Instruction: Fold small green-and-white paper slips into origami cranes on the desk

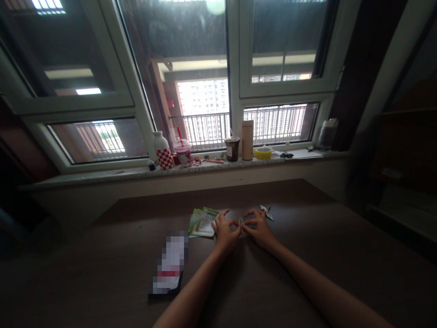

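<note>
Over the middle of the dark table, my left hand (225,231) and my right hand (260,229) meet fingertip to fingertip. Each pinches one side of a small, pale, folded piece that looks like paper (241,221); its exact shape is partly hidden by the fingers. Just beyond my right hand lies a small folded paper figure (268,213) with pointed ends, perhaps a crane. Beside my left hand is a fanned stack of green and white printed paper sheets (201,224), which the outer fingers partly overlap.
A phone-like object (170,264), its face pixelated, lies on the brown table (324,255) left of my forearm. Along the windowsill stand a checkered bottle (164,152), a pink drink cup (183,152), a dark cup (232,149), a tan flask (247,140), yellow tape (263,153) and scissors (287,156).
</note>
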Demonstrator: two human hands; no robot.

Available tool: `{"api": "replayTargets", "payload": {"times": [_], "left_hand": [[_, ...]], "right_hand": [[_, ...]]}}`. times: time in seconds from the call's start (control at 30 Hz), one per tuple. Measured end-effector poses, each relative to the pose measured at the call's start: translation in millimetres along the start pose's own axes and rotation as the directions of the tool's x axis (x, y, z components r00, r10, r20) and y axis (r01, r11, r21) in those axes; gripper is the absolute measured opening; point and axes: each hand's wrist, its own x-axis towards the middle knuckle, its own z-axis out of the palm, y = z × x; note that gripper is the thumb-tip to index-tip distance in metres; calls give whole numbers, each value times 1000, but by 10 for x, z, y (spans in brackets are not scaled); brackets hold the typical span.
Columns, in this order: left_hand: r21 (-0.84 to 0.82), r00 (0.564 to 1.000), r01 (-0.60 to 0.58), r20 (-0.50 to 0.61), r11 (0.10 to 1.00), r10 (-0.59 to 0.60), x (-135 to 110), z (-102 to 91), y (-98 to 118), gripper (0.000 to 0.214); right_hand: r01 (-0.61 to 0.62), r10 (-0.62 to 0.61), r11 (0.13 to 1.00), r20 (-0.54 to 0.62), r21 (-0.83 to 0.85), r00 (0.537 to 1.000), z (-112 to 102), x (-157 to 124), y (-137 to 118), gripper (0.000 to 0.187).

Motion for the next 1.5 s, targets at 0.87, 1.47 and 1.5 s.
{"api": "replayTargets", "payload": {"times": [0.87, 1.47, 1.5], "left_hand": [[13, 1000, 9, -2, 1000, -9, -9, 27, -36, 10], [24, 999, 30, -23, 999, -29, 9, 33, -65, 12], [23, 999, 34, -23, 999, -33, 8, 31, -63, 12]], "right_hand": [[-40, 38, 998, -52, -44, 998, 3, 0, 84, 11], [-55, 49, 997, -103, -53, 993, 32, 25, 113, 13], [-62, 57, 997, -106, -51, 993, 34, 27, 119, 13]]}}
